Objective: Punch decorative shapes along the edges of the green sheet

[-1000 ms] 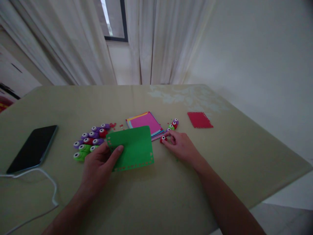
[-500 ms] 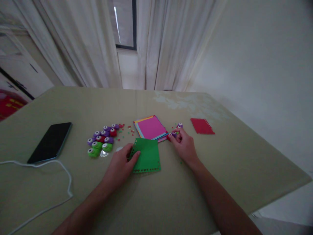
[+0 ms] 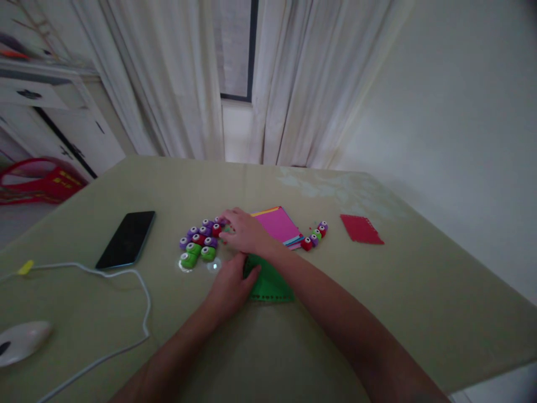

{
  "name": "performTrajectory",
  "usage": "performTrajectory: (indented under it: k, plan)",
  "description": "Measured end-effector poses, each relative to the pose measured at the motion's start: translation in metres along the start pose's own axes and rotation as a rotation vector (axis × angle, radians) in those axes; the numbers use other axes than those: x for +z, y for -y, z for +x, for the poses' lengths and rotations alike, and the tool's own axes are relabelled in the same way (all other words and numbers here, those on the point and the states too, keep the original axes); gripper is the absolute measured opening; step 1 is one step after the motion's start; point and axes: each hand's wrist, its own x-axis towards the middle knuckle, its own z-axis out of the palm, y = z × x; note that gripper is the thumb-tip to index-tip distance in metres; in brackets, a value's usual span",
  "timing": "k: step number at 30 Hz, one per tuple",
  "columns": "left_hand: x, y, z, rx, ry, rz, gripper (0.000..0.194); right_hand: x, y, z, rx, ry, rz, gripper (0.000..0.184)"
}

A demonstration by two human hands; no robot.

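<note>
My left hand [image 3: 232, 285] is closed on the left edge of a green paper sheet [image 3: 272, 282], thumb on top. Small holes run along the sheet's lower edge, and my right forearm covers its right part. My right hand [image 3: 243, 229] reaches across to the cluster of craft hole punches, thumb and forefinger apart beside a red punch [image 3: 216, 230] and a purple punch [image 3: 218, 221]. The cluster has purple, red and green punches [image 3: 191, 254] with eye-like white tops. A slanting row of punches [image 3: 315, 236] stands right of the stacked coloured paper [image 3: 279, 224], which my right hand partly hides.
A red punched sheet [image 3: 361, 229] lies at the right. Tiny paper bits are scattered near the punches. At the left are a dark tablet [image 3: 126, 240], a white cable [image 3: 145, 313] and a white mouse-like object [image 3: 25, 341]. Curtains [image 3: 168, 78] hang behind the table.
My right hand has left the right row of punches, where a red punch now stands at the near end, and crossed left to the cluster. The view has turned left. My left hand keeps the green sheet.
</note>
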Motion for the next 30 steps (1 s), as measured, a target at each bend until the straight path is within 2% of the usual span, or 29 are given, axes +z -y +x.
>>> performTrajectory:
  k: [4, 11, 18, 22, 25, 27, 30]
  plan:
    - [0.002, 0.003, 0.003, 0.006, -0.002, -0.008, 0.017, 0.012, 0.005, 0.021, -0.009, 0.105, -0.131, 0.024]
    - [0.002, 0.003, 0.005, 0.032, 0.017, -0.053, 0.033, 0.005, 0.003, 0.025, 0.017, 0.191, -0.18, 0.019]
    - [0.001, 0.003, 0.005, 0.032, 0.02, -0.07, 0.034, 0.008, -0.012, 0.029, 0.053, 0.098, -0.033, 0.028]
    - [0.0, 0.003, 0.007, 0.036, 0.025, -0.076, 0.028, 0.013, -0.019, 0.041, 0.092, 0.039, 0.037, 0.025]
    - [-0.001, 0.002, 0.008, 0.034, 0.022, -0.077, 0.026, 0.017, -0.021, 0.051, 0.098, 0.083, 0.08, 0.015]
    - [-0.001, 0.002, 0.008, 0.029, 0.017, -0.082, 0.03, 0.017, -0.021, 0.057, 0.115, 0.099, 0.095, 0.011]
    - [-0.002, 0.003, 0.007, 0.017, 0.011, -0.107, 0.038, 0.01, -0.02, 0.059, 0.163, 0.029, 0.097, 0.014]
